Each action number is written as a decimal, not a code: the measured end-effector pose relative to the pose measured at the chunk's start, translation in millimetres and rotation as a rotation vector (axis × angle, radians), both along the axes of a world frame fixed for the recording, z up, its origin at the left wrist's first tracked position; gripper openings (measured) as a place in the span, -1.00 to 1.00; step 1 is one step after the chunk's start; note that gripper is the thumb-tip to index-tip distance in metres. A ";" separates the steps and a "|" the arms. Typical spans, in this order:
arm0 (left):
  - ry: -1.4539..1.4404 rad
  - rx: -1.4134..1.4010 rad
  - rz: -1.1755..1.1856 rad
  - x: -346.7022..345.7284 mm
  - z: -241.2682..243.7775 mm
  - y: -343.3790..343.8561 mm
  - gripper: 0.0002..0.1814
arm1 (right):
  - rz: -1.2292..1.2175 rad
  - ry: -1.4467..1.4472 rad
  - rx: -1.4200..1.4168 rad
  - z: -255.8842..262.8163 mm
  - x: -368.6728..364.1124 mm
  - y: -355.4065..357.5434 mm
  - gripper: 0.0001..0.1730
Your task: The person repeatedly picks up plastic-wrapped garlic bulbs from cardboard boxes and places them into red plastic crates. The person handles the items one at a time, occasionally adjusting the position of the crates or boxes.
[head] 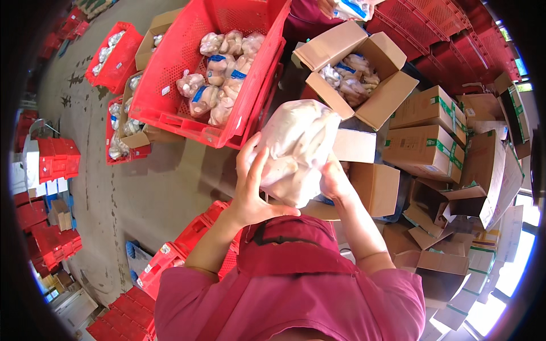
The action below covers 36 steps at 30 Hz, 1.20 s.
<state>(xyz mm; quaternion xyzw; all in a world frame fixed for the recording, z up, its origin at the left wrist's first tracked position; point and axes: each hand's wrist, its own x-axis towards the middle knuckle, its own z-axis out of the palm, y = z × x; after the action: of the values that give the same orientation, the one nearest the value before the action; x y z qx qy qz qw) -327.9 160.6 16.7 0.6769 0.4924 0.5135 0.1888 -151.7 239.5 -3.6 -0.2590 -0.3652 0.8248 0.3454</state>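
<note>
Between both hands, in front of the chest, is a clear plastic bag of pale mushrooms (pixel 298 149). My left hand (pixel 256 187) grips its left and lower side with the fingers spread around it. At its lower right side my right hand (pixel 335 177) holds on, the far fingers hidden behind the bag. Beyond it to the left stands a red plastic crate (pixel 170 98) with several similar bags, some with blue tape. An open cardboard box (pixel 330 91) holding several more bags stands beyond it to the right.
Another person's hand (pixel 327 7) holds a bag at the top. Closed cartons with green tape (pixel 426 149) are stacked at the right, beside open boxes. An open carton (pixel 375 187) lies near my right forearm. Red crates (pixel 170 260) stand at the lower left on the concrete floor (pixel 158 187).
</note>
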 end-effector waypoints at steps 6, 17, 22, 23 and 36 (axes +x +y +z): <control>0.124 0.022 0.114 -29.7 28.7 -0.4 0.06 | 0.094 0.112 -0.082 11.6 -21.6 4.1 0.11; -0.531 -0.141 0.079 -36.2 8.6 -3.6 -0.47 | 0.105 -0.022 0.158 59.3 -43.5 -2.6 0.24; -1.273 -0.459 -0.044 -54.1 -5.8 -8.5 -0.32 | 0.258 -0.038 0.333 66.4 -28.2 1.6 0.17; -1.386 -0.442 -0.121 -61.7 -17.1 -14.5 -0.27 | 0.277 -0.040 0.362 64.6 -25.3 1.1 0.16; -1.662 -0.277 -0.394 -87.2 -37.4 1.9 0.09 | 0.326 0.006 0.258 72.1 -24.5 -3.0 0.23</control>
<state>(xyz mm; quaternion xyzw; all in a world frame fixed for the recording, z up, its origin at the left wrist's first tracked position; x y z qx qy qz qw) -415.1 162.6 -20.8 0.1258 0.1264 0.7351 0.6541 -176.2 236.5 68.5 -0.1474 -0.5041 0.8169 0.2387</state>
